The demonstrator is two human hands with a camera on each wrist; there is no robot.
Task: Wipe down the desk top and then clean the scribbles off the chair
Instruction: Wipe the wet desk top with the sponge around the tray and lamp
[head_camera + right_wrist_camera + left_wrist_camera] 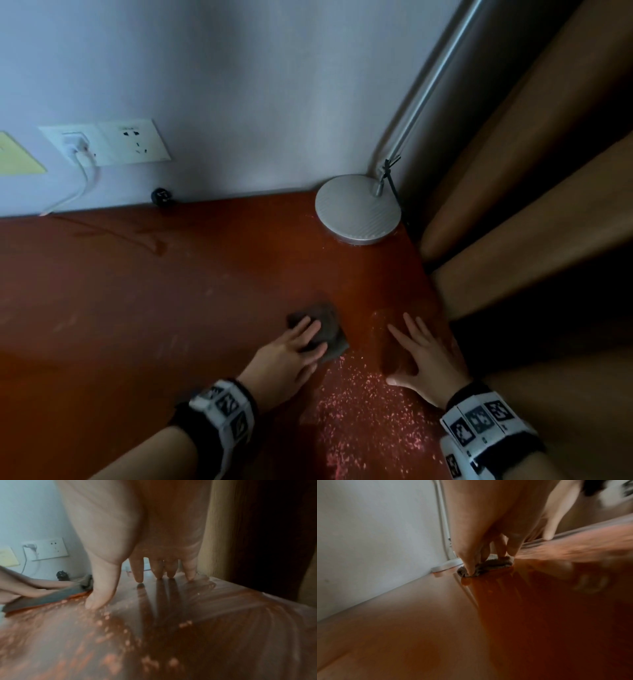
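Note:
The reddish-brown desk top [137, 308] fills the lower half of the head view. A small grey cloth [323, 330] lies on it, and my left hand [298, 346] presses down on the cloth with straight fingers. The left wrist view shows the fingertips [471, 570] pushing into the bunched cloth [494, 563]. My right hand [424, 353] rests flat on the desk near its right edge, fingers spread, holding nothing. Pale specks [363, 404] are scattered over the desk between and below my hands. In the right wrist view the cloth [51, 597] lies left of my thumb [101, 588]. No chair shows.
A round silver lamp base [358, 209] with a slanting pole stands in the desk's back right corner. Brown curtains [531, 205] hang beyond the right edge. On the wall are a double socket [106, 144] with a white plug and cable, and a small black object [161, 197] at the desk's back edge.

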